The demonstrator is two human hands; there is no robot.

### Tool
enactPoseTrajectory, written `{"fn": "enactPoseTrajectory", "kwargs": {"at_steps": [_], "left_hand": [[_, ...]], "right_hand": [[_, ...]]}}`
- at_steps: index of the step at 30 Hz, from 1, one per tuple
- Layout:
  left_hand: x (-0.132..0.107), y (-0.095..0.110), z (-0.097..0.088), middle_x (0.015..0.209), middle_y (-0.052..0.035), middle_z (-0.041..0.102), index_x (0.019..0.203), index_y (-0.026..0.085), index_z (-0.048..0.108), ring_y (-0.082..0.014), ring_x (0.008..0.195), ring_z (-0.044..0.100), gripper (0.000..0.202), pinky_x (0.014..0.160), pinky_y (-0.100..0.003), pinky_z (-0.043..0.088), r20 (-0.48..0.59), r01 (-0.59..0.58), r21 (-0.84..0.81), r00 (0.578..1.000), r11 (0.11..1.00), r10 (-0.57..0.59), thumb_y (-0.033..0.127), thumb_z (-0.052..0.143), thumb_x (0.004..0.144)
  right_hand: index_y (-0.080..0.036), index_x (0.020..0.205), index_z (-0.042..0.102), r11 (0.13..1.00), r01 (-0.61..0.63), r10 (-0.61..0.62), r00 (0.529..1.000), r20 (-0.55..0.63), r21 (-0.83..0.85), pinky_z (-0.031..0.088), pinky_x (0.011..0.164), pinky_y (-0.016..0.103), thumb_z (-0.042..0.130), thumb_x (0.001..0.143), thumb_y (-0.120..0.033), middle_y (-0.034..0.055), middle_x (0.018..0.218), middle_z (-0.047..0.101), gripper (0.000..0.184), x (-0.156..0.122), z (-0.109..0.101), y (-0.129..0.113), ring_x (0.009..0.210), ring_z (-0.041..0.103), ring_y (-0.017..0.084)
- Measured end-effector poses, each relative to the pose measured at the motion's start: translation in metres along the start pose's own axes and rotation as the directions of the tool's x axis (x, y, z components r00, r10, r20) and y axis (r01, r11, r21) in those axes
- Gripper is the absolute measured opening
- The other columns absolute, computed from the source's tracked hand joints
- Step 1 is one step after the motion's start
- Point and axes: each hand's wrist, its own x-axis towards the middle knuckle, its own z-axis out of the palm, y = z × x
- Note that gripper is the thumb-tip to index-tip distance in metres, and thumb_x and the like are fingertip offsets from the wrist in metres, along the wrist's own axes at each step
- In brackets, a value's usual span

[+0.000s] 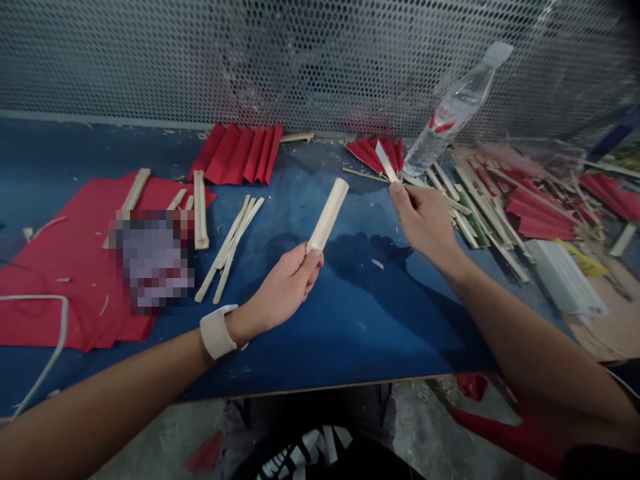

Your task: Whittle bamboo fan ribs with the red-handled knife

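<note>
My left hand (287,287), with a white band at the wrist, is closed around the lower end of a pale split bamboo piece (329,215), which points up and away. My right hand (425,217) grips a small knife (386,160); its blade points up to the left and its handle is mostly hidden in the fingers. The two hands are apart, and the blade does not touch the bamboo. Thin bamboo strips (231,247) lie crossed on the blue table (340,340), left of my left hand. Just beyond the knife lies a small pleated red paper fan (367,152).
Red paper sheets (60,267) cover the left side, with bamboo pieces (201,207) on them. Pleated red paper (239,153) stands by the perforated metal panel (200,67). A water bottle (455,113) tilts at the back right. Bamboo scraps (493,213) and a white power strip (567,277) lie right.
</note>
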Motion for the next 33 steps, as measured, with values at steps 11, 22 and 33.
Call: {"fn": "enactPoseTrajectory", "kwargs": {"at_steps": [11, 22, 33], "left_hand": [[0.001, 0.007, 0.001, 0.063, 0.0068, 0.036, 0.092, 0.022, 0.049, -0.0074, 0.047, 0.029, 0.029, 0.041, -0.021, 0.024, -0.015, 0.033, -0.048, 0.999, 0.998, -0.034, 0.044, 0.043, 0.11], [0.001, 0.002, 0.002, 0.065, 0.0047, 0.043, 0.088, 0.021, 0.049, -0.0081, 0.05, 0.035, 0.032, 0.048, -0.023, 0.031, -0.054, -0.101, 0.266, 0.991, 0.959, 0.12, 0.04, 0.037, 0.111], [0.002, 0.007, 0.004, 0.06, 0.0082, 0.034, 0.086, 0.02, 0.048, -0.0053, 0.044, 0.026, 0.03, 0.041, -0.018, 0.022, -0.043, 0.063, -0.056, 0.997, 0.996, -0.065, 0.038, 0.044, 0.11]], "right_hand": [[-0.024, 0.072, 0.042, 0.967, 0.238, -0.186, 0.905, 0.382, -0.093, 0.022, 0.058, 0.032, 0.034, 0.106, -0.061, 0.0018, 0.062, 0.052, 0.05, -0.043, 0.019, -0.045, 0.056, 0.041, 0.015], [-0.023, 0.066, 0.041, 0.985, 0.112, -0.043, 0.898, 0.437, -0.133, 0.022, 0.059, 0.032, 0.036, 0.107, -0.065, 0.0005, 0.06, 0.05, 0.059, -0.04, 0.015, -0.05, 0.055, 0.036, 0.015], [-0.023, 0.063, 0.038, 0.995, 0.016, 0.01, 0.963, 0.269, -0.095, 0.019, 0.059, 0.033, 0.04, 0.106, -0.064, 0.0006, 0.06, 0.049, 0.06, -0.013, 0.025, -0.028, 0.055, 0.032, 0.015]]}}
